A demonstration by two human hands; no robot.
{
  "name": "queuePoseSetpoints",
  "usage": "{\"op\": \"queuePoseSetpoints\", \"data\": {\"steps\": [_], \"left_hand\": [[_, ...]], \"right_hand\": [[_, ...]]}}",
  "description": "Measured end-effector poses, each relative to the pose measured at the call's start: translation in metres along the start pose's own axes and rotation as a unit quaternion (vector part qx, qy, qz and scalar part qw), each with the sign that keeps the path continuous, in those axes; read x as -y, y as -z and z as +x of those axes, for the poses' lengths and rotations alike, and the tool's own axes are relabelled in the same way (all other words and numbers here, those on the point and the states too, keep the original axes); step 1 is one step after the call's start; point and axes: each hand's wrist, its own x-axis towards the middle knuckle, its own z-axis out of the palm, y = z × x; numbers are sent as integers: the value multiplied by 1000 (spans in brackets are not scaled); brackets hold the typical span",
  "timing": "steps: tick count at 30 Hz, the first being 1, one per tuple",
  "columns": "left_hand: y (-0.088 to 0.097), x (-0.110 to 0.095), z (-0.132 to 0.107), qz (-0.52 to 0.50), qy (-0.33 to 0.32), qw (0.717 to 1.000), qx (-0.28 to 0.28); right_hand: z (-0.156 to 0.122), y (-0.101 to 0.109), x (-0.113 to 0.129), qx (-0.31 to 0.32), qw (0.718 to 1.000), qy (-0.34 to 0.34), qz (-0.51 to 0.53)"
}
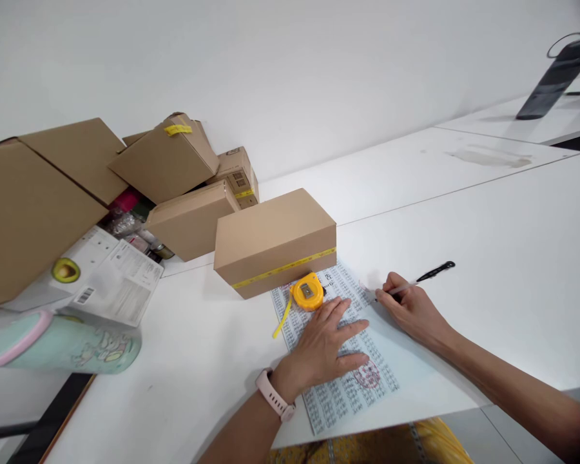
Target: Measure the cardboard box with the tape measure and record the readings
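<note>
My left hand point(326, 338) lies flat with its fingers spread on a printed paper point(338, 406), which bears rows of small characters and a red round stamp. In my right hand point(410, 309) a black-and-white pen point(430, 274) is gripped, its tip down near the paper's right side. Just beyond my left fingertips sits a yellow tape measure point(308, 292), a short length of its tape pulled out to the lower left. Behind it a cardboard box point(275, 241) with yellow tape along its side covers the paper's far end.
More cardboard boxes point(169, 158) are heaped at the left against the wall. A mint-green tumbler point(91, 341) with a pink handle stands near the left edge, beside a white package point(116, 277) with an avocado picture. A dark bottle point(555, 80) stands far right.
</note>
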Motion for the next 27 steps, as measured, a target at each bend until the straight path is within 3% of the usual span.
{"op": "queuePoseSetpoints", "data": {"steps": [9, 13, 15, 17, 21, 24, 27], "left_hand": [[-1, 1, -1, -7, -5, 1000, -12], [-3, 1, -1, -5, -9, 1000, -26], [-4, 1, 0, -12, -33, 997, -64], [-3, 2, 1, -30, -44, 988, -147], [3, 8, 3, -27, 68, 945, -319], [9, 16, 6, -47, 173, 926, -332], [13, 21, 10, -99, 221, 919, -311]], "right_hand": [[0, -2, 0, -14, 1000, 8, -2], [1, 5, -2, -70, 997, 9, -9], [4, 11, -7, -110, 993, 37, -30], [8, 15, -14, -119, 985, 94, -85], [16, 13, -31, -74, 960, 184, -198], [21, 9, -38, -101, 957, 183, -200], [21, 10, -37, -134, 963, 163, -166]]}}
